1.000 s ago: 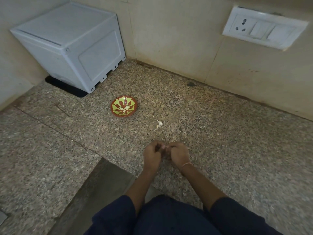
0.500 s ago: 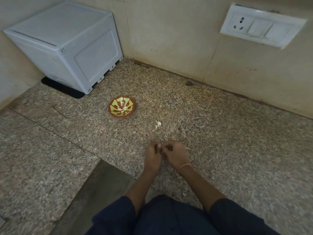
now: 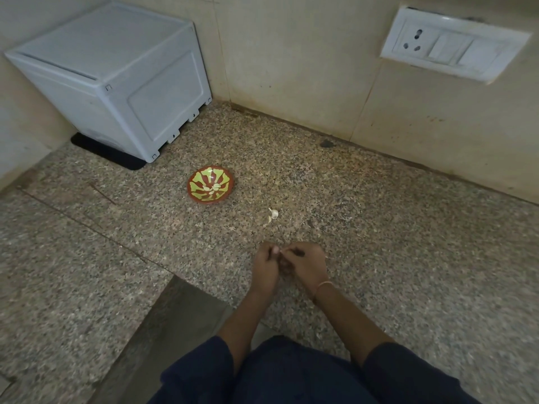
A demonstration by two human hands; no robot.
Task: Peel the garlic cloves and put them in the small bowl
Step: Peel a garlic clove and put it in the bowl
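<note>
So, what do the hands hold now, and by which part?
The left hand and the right hand pinch a small pale piece, likely a clove, between their fingers. Which part cannot be told.

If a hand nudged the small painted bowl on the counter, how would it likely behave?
The small bowl looks shallow and wide, so it would probably slide rather than tip. Holding only a few cloves, it is likely light and easily shifted.

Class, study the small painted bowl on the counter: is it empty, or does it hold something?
Not empty. The small bowl stands upright, and a few pale garlic cloves lie in its bottom.
</note>
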